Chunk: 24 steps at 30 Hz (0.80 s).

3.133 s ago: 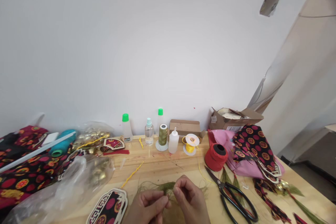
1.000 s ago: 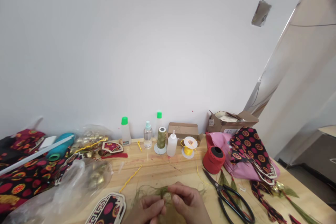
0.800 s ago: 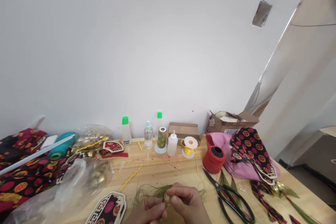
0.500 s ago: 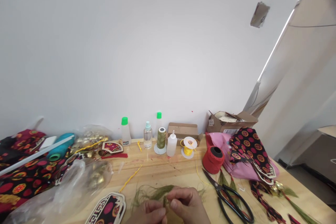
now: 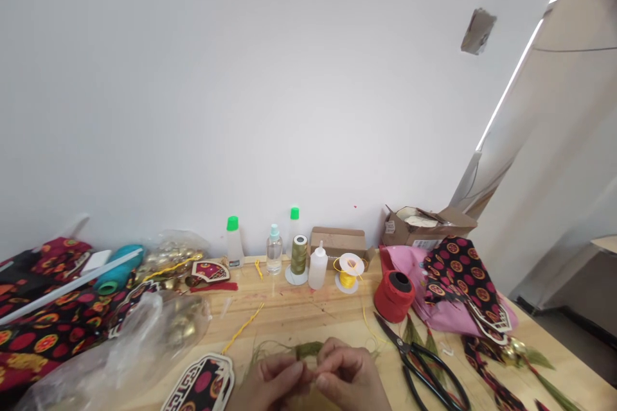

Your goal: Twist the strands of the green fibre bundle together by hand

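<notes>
At the bottom middle, my left hand point(image 5: 277, 382) and my right hand point(image 5: 349, 376) meet with fingertips pinched close together. Between and behind them lies a bundle of olive-green thread point(image 5: 308, 350), its loose strands spreading to the left on the wood. Both hands pinch at this thread; my fingers cover the exact spot. Left of my hands rests a patterned pendant point(image 5: 205, 382) with a pale fretwork frame and a yellow cord point(image 5: 243, 327). Black-handled scissors point(image 5: 424, 366) lie open to the right of my right hand.
Behind stand a green thread spool point(image 5: 299, 255), a white squeeze bottle point(image 5: 317, 268), a clear bottle point(image 5: 274, 252) and a yellow cord spool point(image 5: 348, 279). Right are a red thread cone point(image 5: 394, 297) and pink cloth point(image 5: 443, 314). Plastic bags point(image 5: 120, 353) and patterned fabric point(image 5: 43, 327) fill the left.
My hands have drawn closer together, the left moving slightly up and right, its fingers now meeting the right's. The whole view has shifted a little.
</notes>
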### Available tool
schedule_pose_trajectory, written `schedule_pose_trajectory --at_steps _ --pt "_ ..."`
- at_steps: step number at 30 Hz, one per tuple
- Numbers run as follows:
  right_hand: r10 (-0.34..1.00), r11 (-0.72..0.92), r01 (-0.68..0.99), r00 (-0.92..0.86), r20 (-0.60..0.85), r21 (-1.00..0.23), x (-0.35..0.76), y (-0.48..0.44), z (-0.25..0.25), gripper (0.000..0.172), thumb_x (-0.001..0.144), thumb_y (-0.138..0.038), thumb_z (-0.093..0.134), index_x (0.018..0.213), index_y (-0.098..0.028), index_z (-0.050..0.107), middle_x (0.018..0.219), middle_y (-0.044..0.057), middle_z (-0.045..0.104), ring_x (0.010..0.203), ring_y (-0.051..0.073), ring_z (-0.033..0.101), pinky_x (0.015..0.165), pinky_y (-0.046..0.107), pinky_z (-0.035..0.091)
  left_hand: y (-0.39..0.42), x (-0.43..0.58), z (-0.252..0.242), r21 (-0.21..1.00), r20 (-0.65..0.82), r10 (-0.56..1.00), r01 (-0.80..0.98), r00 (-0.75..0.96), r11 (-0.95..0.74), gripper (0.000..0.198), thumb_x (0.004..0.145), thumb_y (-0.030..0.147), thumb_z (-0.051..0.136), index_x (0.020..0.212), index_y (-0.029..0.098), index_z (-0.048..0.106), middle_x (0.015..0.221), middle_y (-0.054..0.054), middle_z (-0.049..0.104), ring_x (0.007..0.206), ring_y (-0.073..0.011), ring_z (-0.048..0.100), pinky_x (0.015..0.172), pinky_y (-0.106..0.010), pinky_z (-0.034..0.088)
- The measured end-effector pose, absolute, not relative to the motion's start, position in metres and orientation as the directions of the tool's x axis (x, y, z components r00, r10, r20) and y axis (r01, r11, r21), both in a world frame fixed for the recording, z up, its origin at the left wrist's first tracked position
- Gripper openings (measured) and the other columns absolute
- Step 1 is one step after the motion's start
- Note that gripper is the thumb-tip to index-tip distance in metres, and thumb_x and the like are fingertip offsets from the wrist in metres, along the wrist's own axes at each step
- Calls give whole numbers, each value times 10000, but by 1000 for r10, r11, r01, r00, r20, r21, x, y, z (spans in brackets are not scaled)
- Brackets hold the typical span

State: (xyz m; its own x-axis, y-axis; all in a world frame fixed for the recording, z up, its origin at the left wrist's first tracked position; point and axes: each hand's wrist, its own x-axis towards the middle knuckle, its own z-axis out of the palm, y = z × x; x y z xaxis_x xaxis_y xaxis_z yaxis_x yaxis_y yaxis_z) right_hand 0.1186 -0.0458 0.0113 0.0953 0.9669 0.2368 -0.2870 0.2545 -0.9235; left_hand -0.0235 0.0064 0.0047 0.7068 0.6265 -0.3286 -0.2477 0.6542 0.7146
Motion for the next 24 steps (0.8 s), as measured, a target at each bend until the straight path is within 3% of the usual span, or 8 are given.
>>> schedule_pose_trajectory --at_steps 2,5,8,12,24 --pt "969 245 -193 37 242 -950 119 -48 22 67 549 -289 725 605 -253 713 570 -21 482 496 75 408 472 199 291 7 -22 6 679 -293 718 -392 631 621 93 571 207 702 595 122 674 603 -55 668 558 -123 579 537 -200 423" --pt "974 219 -74 -47 223 -973 114 -49 38 96 521 -300 740 604 -257 716 568 -16 468 531 92 419 476 207 284 7 -22 7 645 -247 767 -491 592 586 67 587 181 688 609 119 678 720 -97 687 717 -197 599 706 -303 426" --pt "976 212 7 41 212 -977 107 -44 43 97 509 -311 743 573 -245 715 556 -10 478 566 116 450 527 228 326 5 -21 8 624 -195 735 -496 649 604 97 583 204 692 549 123 651 621 -73 661 628 -171 585 641 -282 430" --pt "964 168 76 197 180 -983 103 -34 36 106 510 -314 738 526 -214 709 540 -4 470 559 128 447 537 241 345 1 -20 11 566 -245 728 -515 641 644 142 528 209 733 501 122 625 519 -26 623 548 -111 564 578 -205 425" --pt "967 125 56 218 134 -991 103 -25 37 76 530 -243 726 509 -180 689 529 -10 489 518 108 452 491 218 350 3 -25 13 644 -355 709 -390 609 658 203 477 241 758 567 76 680 524 -8 581 432 -34 495 493 -140 418"
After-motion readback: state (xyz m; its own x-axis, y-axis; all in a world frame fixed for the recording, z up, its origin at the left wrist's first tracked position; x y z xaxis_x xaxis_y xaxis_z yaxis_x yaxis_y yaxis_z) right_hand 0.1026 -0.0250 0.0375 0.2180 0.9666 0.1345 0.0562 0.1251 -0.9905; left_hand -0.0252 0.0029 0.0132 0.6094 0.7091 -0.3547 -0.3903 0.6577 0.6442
